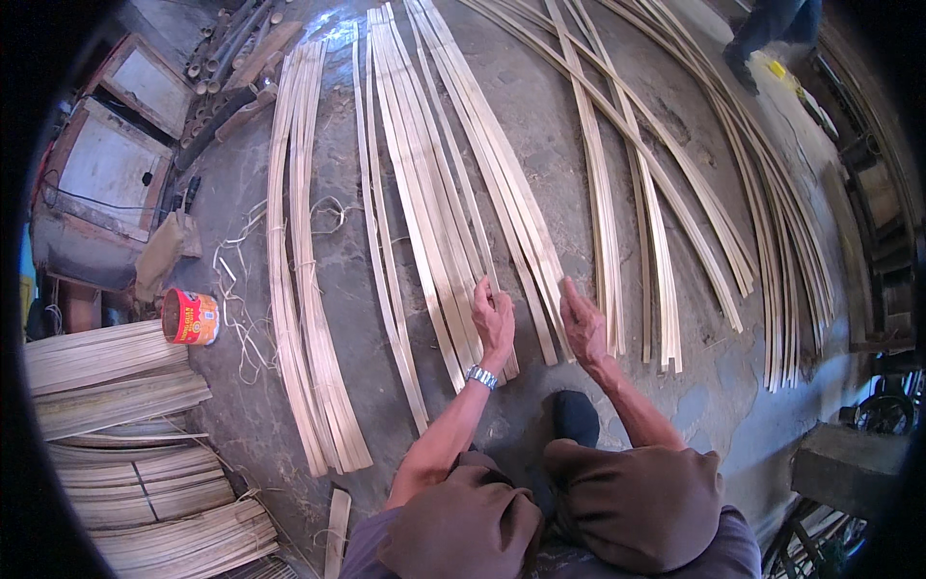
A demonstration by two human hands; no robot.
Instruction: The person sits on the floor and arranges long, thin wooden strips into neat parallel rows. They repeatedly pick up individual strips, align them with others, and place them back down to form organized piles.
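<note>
1. Surface: a rough, grey concrete floor [540, 125], stained and uneven, carries long pale bamboo strips laid out in fans that run away from the person.
2. Central strips [439, 203]: a flat bundle lies directly ahead of the person, with its near ends at the hands.
3. Left hand [493, 318]: fingers extended and pressed flat on the near ends of the central strips; it grasps nothing. A metal wristwatch [481, 376] sits on this wrist.
4. Right hand [583, 323]: fingers extended, touching the near end of a strip at the right edge of the same bundle. Whether it pinches the strip cannot be told.
5. Left bundle [299, 289]: a separate curved bundle lies well apart to the left, with loose pale string [241, 309] beside it.
6. Right strips [675, 193]: further strips cross and fan out toward the right.
7. Room, left side: a red tin can [189, 317] lies on its side; stacked split bamboo [125, 425] fills the lower left; wooden panels [116, 164] stand behind.
8. Obscured: another person's legs [772, 29] are cut off at the top right. The items at the right edge are dark and indistinct.
</note>
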